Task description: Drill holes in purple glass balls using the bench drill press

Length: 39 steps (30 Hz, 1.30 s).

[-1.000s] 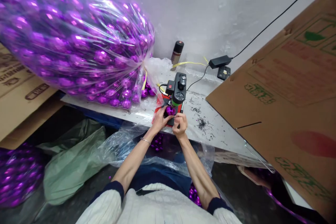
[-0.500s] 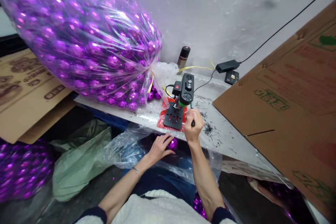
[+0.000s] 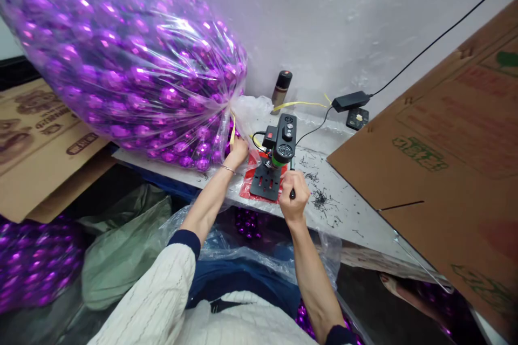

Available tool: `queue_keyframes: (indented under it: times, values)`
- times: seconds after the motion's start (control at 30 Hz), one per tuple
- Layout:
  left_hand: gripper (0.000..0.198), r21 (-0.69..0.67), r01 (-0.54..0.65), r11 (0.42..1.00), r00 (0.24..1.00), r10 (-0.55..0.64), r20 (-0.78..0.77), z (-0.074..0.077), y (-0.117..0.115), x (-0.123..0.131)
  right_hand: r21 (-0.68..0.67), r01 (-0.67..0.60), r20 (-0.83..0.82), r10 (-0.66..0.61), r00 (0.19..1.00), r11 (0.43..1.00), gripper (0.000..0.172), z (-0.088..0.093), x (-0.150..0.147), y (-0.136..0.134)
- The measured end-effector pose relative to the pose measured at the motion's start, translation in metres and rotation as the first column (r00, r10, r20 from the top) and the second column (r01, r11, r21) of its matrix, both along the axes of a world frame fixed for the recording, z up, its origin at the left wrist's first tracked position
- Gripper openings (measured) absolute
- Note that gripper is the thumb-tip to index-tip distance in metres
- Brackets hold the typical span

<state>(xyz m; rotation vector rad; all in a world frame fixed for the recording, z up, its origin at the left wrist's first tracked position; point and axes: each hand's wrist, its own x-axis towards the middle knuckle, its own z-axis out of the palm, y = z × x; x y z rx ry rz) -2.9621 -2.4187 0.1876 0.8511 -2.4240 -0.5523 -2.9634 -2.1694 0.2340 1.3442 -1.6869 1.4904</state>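
Note:
My right hand (image 3: 294,197) is wrapped round the black-tipped lever handle (image 3: 292,194) of a small black bench press (image 3: 285,140), which stands on a slotted base plate (image 3: 265,183). Beside the press, my left hand (image 3: 238,152) reaches to the shiny purple balls by the neck of a big clear bag (image 3: 162,75). Its fingertips are hidden among plastic and balls, so what they hold does not show. Under the table edge, several purple balls (image 3: 247,222) lie in an open clear plastic bag (image 3: 218,250) at my lap.
A spray can (image 3: 281,89) and a power adapter (image 3: 350,101) stand along the wall. Small black bits (image 3: 321,199) litter the white table (image 3: 343,215). Cardboard boxes flank me at right (image 3: 445,172) and left (image 3: 44,140). Another bag of purple balls (image 3: 36,264) lies lower left.
My left hand has left the open bag below, where it was at a purple ball, and moved up to the balls by the big bag's neck. My right hand stays on the lever handle.

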Motion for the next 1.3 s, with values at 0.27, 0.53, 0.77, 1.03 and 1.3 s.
queue_keyframes:
  times: [0.27,0.53,0.77,1.03,1.3]
  values:
    - [0.059,0.095,0.077,0.992,0.996,-0.073,-0.049,0.0,0.03,0.056,0.017,-0.001,-0.016,0.001,1.0,1.0,0.025,0.002,-0.001,0.002]
    - [0.047,0.693,0.332,0.64,0.87,0.075,-0.487,-0.048,0.117,0.097,0.006,0.029,0.028,-0.029,0.999,1.0,0.027,0.015,-0.004,-0.001]
    - [0.05,0.545,0.164,0.822,0.911,0.086,-0.404,-0.054,0.128,0.066,0.046,0.032,-0.02,-0.031,0.999,0.998,0.028,0.026,-0.007,0.001]
    - [0.059,0.172,0.201,0.964,0.968,-0.169,-0.185,-0.044,0.125,0.058,0.066,0.038,-0.036,-0.036,0.999,0.997,0.025,0.02,-0.006,0.003]
    - [0.059,0.158,0.234,0.959,0.955,-0.195,-0.225,-0.049,0.128,0.055,0.07,0.035,-0.063,-0.03,0.998,0.997,0.024,0.02,-0.007,0.004]
